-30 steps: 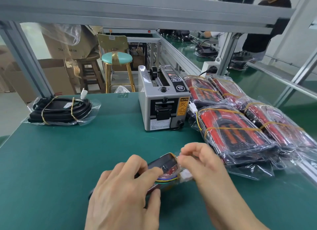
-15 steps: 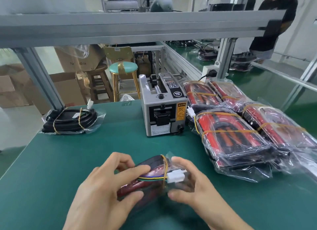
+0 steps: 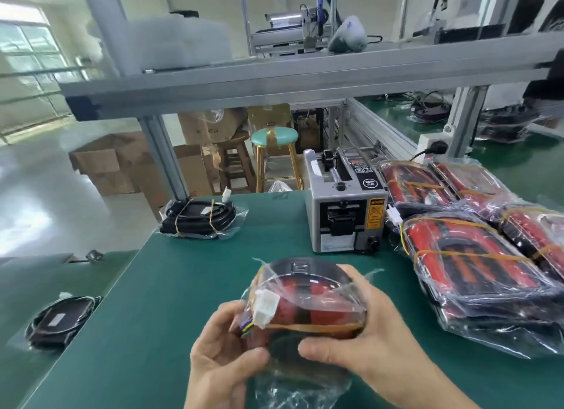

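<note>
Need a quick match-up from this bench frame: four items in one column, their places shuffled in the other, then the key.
1 tape dispenser
2 black cable bundle
3 bagged red part
4 stool

A held by left hand and right hand
B on the floor beyond the table
C table's far left corner
D on the table beside the stacked red packs

Pairs: 1-D, 2-C, 3-A, 4-B
</note>
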{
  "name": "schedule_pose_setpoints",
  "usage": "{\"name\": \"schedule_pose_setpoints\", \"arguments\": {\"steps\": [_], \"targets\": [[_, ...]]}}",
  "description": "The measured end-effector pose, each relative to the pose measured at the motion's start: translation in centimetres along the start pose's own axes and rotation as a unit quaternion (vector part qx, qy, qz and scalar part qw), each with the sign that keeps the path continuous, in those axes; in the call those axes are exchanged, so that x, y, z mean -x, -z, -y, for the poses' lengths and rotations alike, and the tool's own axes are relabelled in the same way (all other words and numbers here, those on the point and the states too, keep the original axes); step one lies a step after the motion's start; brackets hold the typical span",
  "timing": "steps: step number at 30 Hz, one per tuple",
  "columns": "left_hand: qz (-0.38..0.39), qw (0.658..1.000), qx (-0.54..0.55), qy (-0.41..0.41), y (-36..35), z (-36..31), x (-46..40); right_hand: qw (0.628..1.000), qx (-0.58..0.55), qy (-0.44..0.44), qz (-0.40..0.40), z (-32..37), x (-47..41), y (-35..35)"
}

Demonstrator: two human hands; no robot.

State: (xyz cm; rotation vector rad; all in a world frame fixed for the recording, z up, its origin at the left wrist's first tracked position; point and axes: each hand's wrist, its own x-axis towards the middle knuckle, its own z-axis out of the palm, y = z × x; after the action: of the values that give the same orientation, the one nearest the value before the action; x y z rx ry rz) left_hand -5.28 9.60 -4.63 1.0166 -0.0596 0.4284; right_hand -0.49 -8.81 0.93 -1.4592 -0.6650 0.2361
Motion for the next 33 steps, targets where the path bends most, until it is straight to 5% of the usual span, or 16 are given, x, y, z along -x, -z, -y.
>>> {"name": "schedule_pose_setpoints", "arguments": {"steps": [12, 18, 26, 33], "targets": [[0.211, 0.971, -0.109, -0.001, -1.7, -4.8, -2.8, 0.995, 0.091, 0.033, -0.011, 1.4, -1.1, 0.0], [0.052, 0.986, -0.104, 0.119, -4.6, -5.6, -3.3, 0.999, 0.025, -0.048, -0.001, -0.3, -1.2, -0.1], [-0.083, 0.970, -0.105, 0.205, -6.3, -5.2, -4.7, 0.985, -0.013, -0.081, -0.154, 0.0, -3.1, -1.1], [-0.120, 0.980, -0.105, 0.120, -5.4, -2.6, -5.5, 0.969, -0.057, -0.136, -0.198, -0.6, -4.5, -0.4]]}}
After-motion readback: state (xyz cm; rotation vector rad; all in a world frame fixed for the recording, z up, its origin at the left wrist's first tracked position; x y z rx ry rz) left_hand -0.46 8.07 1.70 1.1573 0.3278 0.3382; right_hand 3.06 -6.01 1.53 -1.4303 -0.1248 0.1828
